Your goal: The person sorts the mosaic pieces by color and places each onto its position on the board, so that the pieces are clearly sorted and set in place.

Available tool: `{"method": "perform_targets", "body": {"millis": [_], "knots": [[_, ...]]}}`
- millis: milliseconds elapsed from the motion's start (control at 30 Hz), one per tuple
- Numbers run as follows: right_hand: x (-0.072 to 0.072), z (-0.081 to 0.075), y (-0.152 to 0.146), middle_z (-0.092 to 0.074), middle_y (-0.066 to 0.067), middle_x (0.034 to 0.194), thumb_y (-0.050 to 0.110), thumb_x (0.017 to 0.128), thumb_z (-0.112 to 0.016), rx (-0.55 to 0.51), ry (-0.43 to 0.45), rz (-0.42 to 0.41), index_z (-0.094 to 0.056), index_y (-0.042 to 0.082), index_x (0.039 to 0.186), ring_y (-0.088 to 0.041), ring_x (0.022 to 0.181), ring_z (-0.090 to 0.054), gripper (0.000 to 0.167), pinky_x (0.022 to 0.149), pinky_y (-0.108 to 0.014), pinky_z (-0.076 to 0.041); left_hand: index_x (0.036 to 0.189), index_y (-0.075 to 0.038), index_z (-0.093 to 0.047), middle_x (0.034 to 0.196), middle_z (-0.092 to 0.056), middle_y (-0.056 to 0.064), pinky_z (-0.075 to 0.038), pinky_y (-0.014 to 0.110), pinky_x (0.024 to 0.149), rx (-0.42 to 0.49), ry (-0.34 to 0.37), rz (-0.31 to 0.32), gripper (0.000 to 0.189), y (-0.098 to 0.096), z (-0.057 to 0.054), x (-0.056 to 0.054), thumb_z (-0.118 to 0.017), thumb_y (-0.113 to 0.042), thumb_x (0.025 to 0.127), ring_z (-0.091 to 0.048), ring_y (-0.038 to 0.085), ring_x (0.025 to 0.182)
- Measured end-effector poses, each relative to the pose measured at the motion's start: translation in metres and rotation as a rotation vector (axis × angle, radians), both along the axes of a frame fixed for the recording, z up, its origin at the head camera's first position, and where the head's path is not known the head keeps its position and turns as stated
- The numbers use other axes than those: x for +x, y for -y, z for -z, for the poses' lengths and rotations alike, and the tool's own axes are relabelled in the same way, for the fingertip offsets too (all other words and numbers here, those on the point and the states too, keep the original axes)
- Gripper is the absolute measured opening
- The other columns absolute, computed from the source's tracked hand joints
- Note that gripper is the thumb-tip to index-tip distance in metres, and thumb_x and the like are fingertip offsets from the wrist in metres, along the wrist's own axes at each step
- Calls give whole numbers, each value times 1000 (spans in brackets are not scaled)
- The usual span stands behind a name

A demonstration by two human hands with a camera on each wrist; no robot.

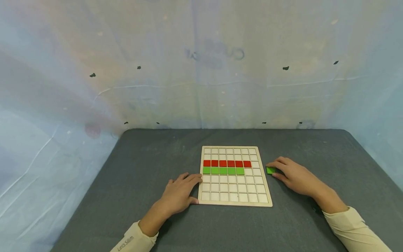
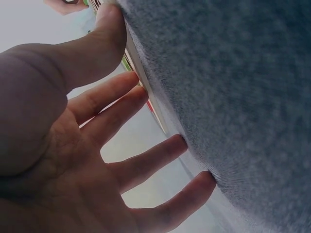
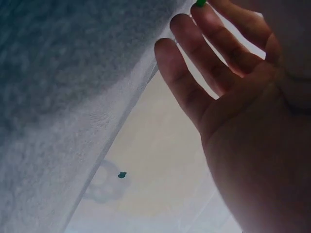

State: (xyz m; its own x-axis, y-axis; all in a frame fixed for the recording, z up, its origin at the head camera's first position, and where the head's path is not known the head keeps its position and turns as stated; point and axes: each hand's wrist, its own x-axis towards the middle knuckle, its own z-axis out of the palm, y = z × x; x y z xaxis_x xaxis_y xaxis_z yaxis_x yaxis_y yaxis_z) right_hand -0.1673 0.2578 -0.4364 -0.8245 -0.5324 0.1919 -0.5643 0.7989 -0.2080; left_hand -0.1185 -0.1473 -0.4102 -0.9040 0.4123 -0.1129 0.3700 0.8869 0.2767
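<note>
A pale wooden grid board (image 1: 224, 197) lies flat on the table, holding a row of red tiles (image 1: 223, 163) directly above a row of green tiles (image 1: 223, 170). Both rows start at the board's left side. My left hand (image 1: 178, 194) touches the left edge of the board, fingers extended and spread, thumb near the lower left corner. Just off the board's right edge, my right hand (image 1: 294, 176) pinches a small green tile (image 1: 270, 170) between thumb and fingers. In the right wrist view only a bit of that green tile (image 3: 200, 3) shows at the fingertips.
The dark grey table (image 1: 151, 157) spreads around the board on all sides. A pale sheet (image 1: 201, 91) with dark spots hangs behind the table's far edge and along both sides.
</note>
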Motion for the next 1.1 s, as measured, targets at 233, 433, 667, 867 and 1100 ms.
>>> {"method": "perform_targets", "body": {"millis": [233, 433, 667, 867, 1100], "knots": [[-2, -3, 9, -63, 3, 112, 17, 93, -72, -18, -37, -36, -67, 18, 127, -10, 95, -61, 35, 76, -37, -53, 139, -22, -57, 152, -49, -3, -38, 74, 98, 14, -12, 0, 66, 1, 0, 0, -83, -32, 79, -43, 39, 141], [-5, -3, 20, -63, 1, 115, 18, 93, -71, -27, -37, -66, -66, 16, 128, -12, 97, -62, 36, 78, -37, -53, 139, -22, -56, 153, -48, -3, -37, 74, 98, 14, -13, 0, 66, 2, 2, -1, -83, -33, 79, -42, 39, 141], [-7, -4, 33, -63, -1, 120, 22, 94, -71, -34, -5, -81, -65, 16, 129, -14, 100, -63, 36, 80, -37, -54, 139, -23, -57, 153, -48, -3, -37, 74, 98, 14, -20, 2, 66, 1, 2, -1, -83, -33, 79, -42, 38, 141], [-7, -5, 40, -63, -2, 119, 23, 94, -70, -34, -1, -92, -65, 14, 129, -12, 99, -61, 36, 79, -37, -53, 139, -22, -57, 152, -49, -3, -37, 74, 98, 10, -16, 0, 66, 0, -1, -1, -83, -32, 79, -43, 38, 141], [-7, -4, 48, -63, -1, 119, 24, 95, -69, -43, -1, -112, -66, 15, 127, -11, 98, -60, 34, 79, -34, -53, 138, -22, -57, 152, -49, -2, -36, 76, 98, 21, 6, -12, 65, -1, -2, 2, -83, -30, 79, -42, 39, 141]]}}
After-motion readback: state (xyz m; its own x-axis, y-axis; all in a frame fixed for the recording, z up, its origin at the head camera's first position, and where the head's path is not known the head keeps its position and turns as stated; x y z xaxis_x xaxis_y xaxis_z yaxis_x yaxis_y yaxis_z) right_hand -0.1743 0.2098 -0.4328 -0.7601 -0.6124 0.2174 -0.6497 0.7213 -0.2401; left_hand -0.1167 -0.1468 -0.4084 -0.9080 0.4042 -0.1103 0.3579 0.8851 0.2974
